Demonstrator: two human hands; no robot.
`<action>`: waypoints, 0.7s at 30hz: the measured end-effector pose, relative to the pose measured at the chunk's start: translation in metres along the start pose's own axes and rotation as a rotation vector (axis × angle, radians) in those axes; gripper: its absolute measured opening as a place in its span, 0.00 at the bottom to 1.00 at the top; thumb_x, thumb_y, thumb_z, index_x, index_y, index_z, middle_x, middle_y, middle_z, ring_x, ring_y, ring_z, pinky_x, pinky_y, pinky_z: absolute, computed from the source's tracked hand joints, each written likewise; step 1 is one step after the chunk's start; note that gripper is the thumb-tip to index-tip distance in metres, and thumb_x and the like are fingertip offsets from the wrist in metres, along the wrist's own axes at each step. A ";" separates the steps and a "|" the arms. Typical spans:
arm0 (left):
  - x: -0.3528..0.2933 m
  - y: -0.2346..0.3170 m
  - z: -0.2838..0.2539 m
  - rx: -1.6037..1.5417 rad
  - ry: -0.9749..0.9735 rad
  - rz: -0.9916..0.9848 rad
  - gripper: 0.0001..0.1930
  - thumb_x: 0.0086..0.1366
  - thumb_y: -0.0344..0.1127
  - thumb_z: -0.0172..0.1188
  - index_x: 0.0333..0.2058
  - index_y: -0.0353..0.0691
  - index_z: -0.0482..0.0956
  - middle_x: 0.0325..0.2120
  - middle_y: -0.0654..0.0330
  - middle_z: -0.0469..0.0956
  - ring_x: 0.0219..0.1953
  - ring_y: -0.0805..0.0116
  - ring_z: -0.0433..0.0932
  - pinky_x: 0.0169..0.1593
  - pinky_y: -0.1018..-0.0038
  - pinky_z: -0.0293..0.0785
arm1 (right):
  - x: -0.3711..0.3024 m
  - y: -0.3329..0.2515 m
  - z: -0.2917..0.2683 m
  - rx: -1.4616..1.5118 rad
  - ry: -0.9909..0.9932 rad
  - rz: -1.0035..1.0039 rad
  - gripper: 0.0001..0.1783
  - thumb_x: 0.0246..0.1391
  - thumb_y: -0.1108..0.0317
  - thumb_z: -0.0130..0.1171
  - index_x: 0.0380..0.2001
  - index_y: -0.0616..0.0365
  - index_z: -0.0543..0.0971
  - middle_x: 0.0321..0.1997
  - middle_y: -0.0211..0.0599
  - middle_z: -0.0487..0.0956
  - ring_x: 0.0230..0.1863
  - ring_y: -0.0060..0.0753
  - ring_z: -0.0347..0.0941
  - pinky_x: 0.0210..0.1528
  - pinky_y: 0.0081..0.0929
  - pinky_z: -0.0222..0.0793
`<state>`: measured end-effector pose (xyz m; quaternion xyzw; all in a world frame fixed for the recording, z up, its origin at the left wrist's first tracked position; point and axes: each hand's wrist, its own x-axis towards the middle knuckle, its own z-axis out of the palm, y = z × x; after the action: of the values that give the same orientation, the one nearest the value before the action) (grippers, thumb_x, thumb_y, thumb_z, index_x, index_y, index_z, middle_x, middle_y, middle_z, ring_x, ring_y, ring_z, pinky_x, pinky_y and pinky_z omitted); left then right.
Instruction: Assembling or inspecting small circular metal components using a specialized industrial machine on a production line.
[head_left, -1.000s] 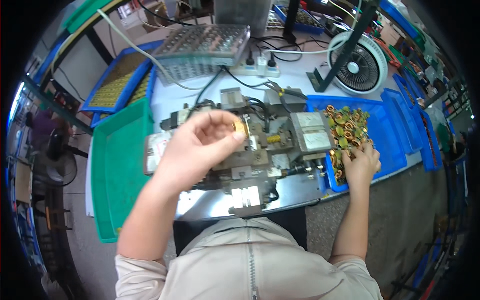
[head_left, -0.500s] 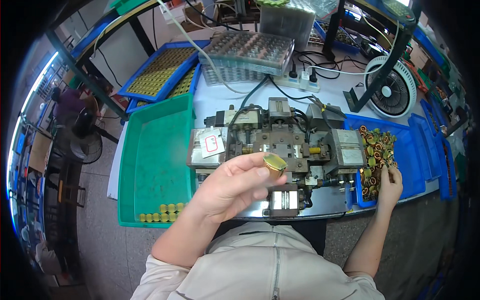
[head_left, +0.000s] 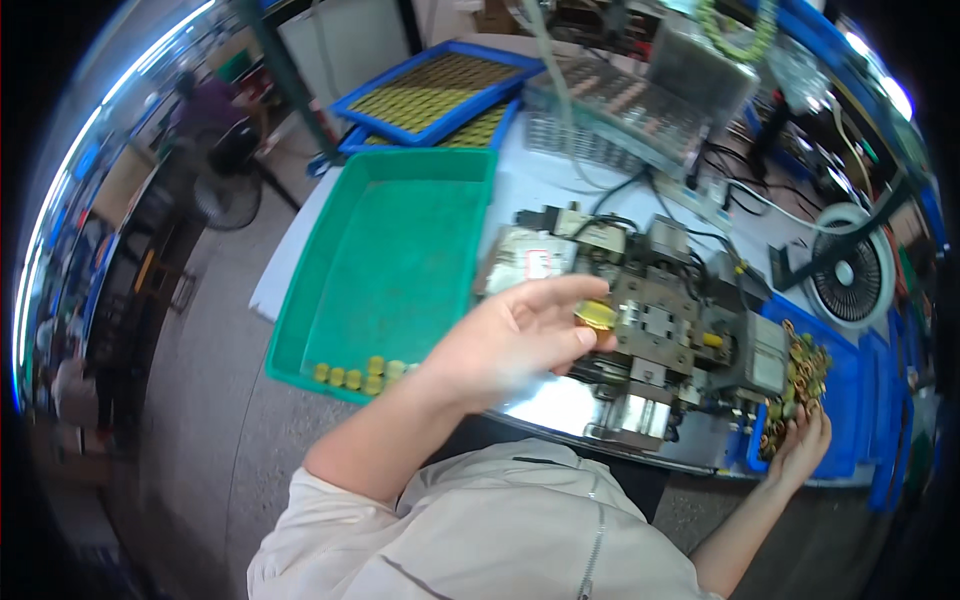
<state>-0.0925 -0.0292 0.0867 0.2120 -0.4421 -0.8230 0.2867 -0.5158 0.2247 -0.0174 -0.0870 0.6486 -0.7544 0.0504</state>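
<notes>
Currently I hold the left hand [head_left: 510, 340] raised above the bench [head_left: 560, 185], thumb and fingertips pinched on a small brass part [head_left: 596, 315]. The part sits at the fingertips, just in front of the grey metal machine [head_left: 665, 320] at the middle of the bench, between the machine and the green tray [head_left: 400, 250].

I rest the right hand [head_left: 800, 445] at the near edge of a blue bin [head_left: 850, 390] on the right. Its fingers curl into a pile of brass rings [head_left: 795, 385]; I cannot tell whether they grip one.

Surface: the bench top is pale, with a shiny metal strip along its near edge under the machine. The green tray lies left of the machine; a short row of yellow caps [head_left: 365, 372] sits in its near corner, the rest of its floor bare. Two blue trays [head_left: 440, 85] filled with rows of brass pieces lie at the far left. A clear plastic rack [head_left: 620, 110] stands behind the machine, with black cables trailing to it. A white fan [head_left: 850, 280] stands at the far right.

Room: the floor is grey concrete. Another fan [head_left: 225, 190] stands on the floor to the left, and a person [head_left: 205, 100] sits beyond it. Blurred shelving lines the left rim of the view.
</notes>
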 end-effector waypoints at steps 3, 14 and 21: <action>-0.023 0.036 -0.045 0.337 0.160 0.076 0.22 0.63 0.21 0.63 0.56 0.31 0.77 0.44 0.52 0.83 0.48 0.64 0.84 0.46 0.80 0.77 | 0.007 0.007 -0.014 0.010 -0.014 -0.018 0.23 0.70 0.65 0.56 0.63 0.64 0.71 0.54 0.43 0.77 0.51 0.29 0.78 0.46 0.20 0.74; -0.137 0.088 -0.228 1.802 0.394 -0.404 0.09 0.57 0.29 0.64 0.38 0.40 0.86 0.33 0.60 0.84 0.39 0.63 0.82 0.45 0.72 0.77 | -0.004 -0.004 0.009 -0.128 0.002 -0.070 0.23 0.74 0.65 0.48 0.66 0.67 0.70 0.57 0.50 0.78 0.55 0.33 0.78 0.53 0.22 0.73; -0.127 0.072 -0.233 2.324 0.007 -0.655 0.07 0.59 0.33 0.62 0.36 0.48 0.87 0.29 0.59 0.84 0.36 0.55 0.80 0.49 0.63 0.72 | -0.005 -0.003 0.007 -0.150 0.037 -0.101 0.23 0.74 0.65 0.47 0.65 0.68 0.70 0.56 0.51 0.78 0.54 0.33 0.78 0.54 0.21 0.74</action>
<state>0.1625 -0.1187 0.0390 0.4477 -0.8431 0.0329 -0.2961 -0.5093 0.2193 -0.0141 -0.1092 0.6990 -0.7067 -0.0067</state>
